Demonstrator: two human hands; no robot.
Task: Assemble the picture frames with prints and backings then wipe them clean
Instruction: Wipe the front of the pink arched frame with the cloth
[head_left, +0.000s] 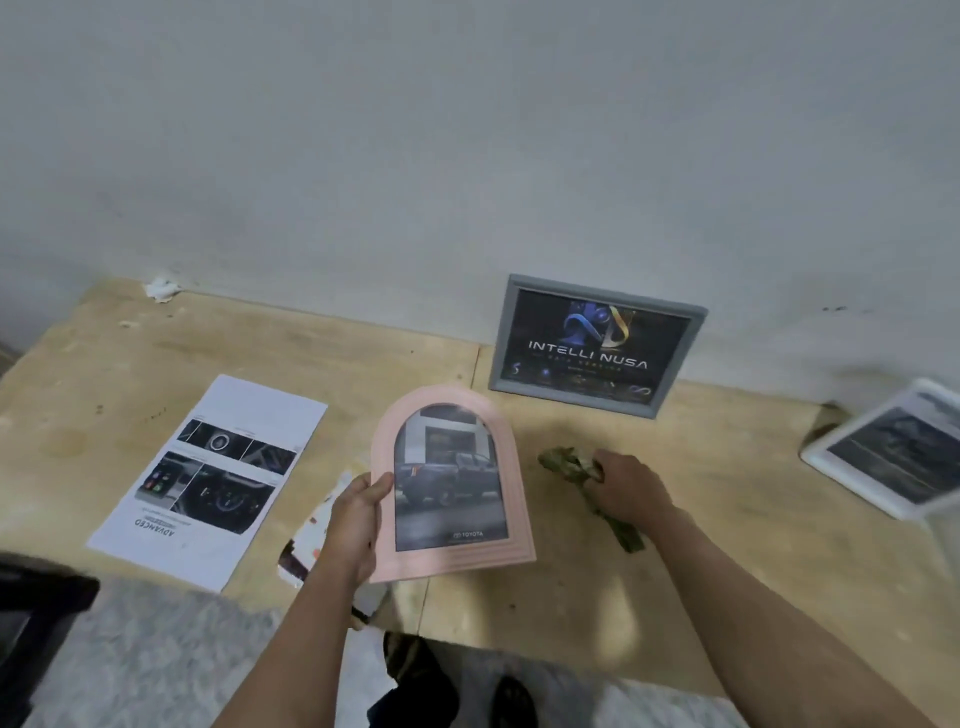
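Head view: right hand clutches the crumpled green cloth, just right of the upright pink arched frame gripped by the left hand.

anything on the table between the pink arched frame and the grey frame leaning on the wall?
Nothing: in the head view, only bare plywood table separates the pink arched frame from the grey rectangular frame. The green cloth lies off to the right.

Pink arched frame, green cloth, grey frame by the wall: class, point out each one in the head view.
pink arched frame (511, 558), head view, its lower right border.
green cloth (563, 461), head view, bunched end.
grey frame (500, 332), head view, its left border.
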